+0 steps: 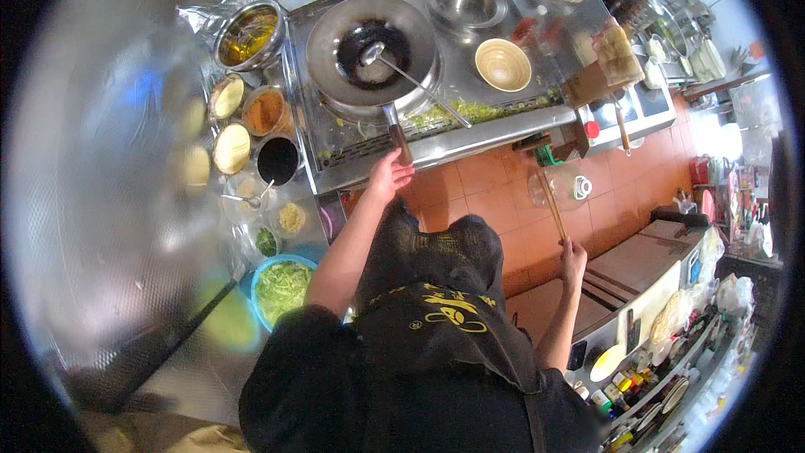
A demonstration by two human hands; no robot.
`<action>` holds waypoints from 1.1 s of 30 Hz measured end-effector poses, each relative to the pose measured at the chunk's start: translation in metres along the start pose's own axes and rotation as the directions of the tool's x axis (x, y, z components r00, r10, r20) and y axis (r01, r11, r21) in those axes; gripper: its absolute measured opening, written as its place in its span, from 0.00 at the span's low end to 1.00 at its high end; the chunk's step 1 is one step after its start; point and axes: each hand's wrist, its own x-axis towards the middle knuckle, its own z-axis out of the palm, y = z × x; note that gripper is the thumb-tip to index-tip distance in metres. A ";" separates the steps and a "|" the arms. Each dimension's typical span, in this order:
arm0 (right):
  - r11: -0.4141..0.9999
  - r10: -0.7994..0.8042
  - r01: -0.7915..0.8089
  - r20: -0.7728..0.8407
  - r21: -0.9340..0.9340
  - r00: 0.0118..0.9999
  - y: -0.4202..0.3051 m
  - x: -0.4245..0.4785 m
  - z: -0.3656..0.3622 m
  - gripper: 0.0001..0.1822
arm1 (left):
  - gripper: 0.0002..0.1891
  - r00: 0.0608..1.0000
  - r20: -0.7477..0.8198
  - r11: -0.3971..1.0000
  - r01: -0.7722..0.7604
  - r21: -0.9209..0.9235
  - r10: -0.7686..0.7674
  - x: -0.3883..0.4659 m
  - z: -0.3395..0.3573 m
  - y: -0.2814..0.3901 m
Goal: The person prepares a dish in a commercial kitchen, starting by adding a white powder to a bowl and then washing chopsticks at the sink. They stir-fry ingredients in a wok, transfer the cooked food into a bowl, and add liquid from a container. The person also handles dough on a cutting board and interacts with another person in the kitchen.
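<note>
A steel wok (327,69) with dark residue in its middle sits on the metal stove. A metal ladle (418,82) lies in it, its handle reaching out over the stove's front edge. My left hand (390,177) is at the wok's wooden handle (400,145), fingers apart and touching or close to its end. My right hand (573,257), away from the stove on the right, grips a pair of long wooden chopsticks (553,204) that point toward the stove. A tan bowl (503,65) and a metal basin (466,0) stand on the stove right of the wok.
Left of the stove are a metal pot of oil (249,36), containers of orange powder (264,111) and dark liquid (278,161), and a blue basin of shredded greens (283,289). Green scraps (478,112) litter the stove's front. A plastic jug (560,187) stands on the tiled floor.
</note>
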 end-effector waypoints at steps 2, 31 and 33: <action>0.998 -0.041 0.043 0.051 -0.047 0.998 -0.041 0.026 0.007 0.22 | 0.20 1.000 0.005 0.997 0.028 -0.072 -0.027 0.021 -0.003 0.002; 0.674 -0.540 0.651 0.369 -0.349 0.757 -0.197 0.412 0.130 0.15 | 0.26 0.470 -0.196 0.241 -0.035 0.970 0.861 0.003 0.081 0.031; 0.709 -0.511 0.622 0.365 -0.333 0.778 -0.211 0.419 0.138 0.16 | 0.27 0.505 -0.341 0.409 -0.025 0.912 0.793 0.009 0.064 0.020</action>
